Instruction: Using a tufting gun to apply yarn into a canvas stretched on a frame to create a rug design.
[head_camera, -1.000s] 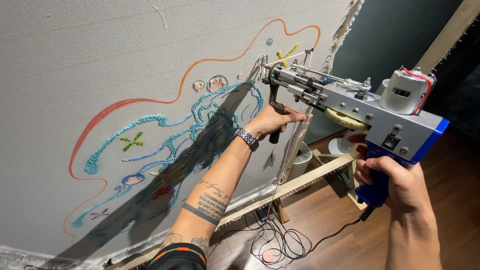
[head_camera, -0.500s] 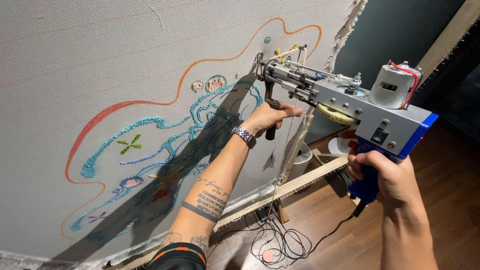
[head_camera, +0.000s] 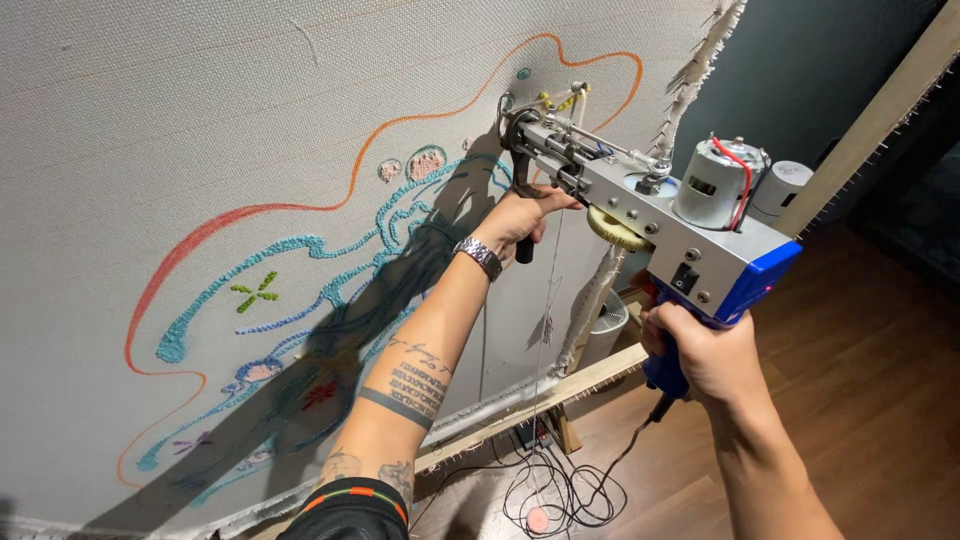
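A grey and blue tufting gun (head_camera: 655, 215) is pointed at a stretched white cloth (head_camera: 160, 120) on a wooden frame (head_camera: 560, 385). My right hand (head_camera: 700, 350) grips the gun's blue rear handle. My left hand (head_camera: 520, 222), with a metal watch on the wrist, holds the black front handle just below the needle end. The needle tip touches the cloth near the upper right, by small yellow and teal tufted marks. The cloth carries an orange outline, teal wavy lines and small green, pink and red shapes.
A black power cord (head_camera: 560, 490) lies coiled on the brown wooden floor (head_camera: 880, 400) below the frame. A white round appliance (head_camera: 605, 325) stands behind the frame's lower rail. A dark wall (head_camera: 810, 70) and a slanted wooden beam (head_camera: 880, 120) are at the right.
Both hands have carried the gun up and to the left along the cloth, toward the yellow mark near the orange outline's top.
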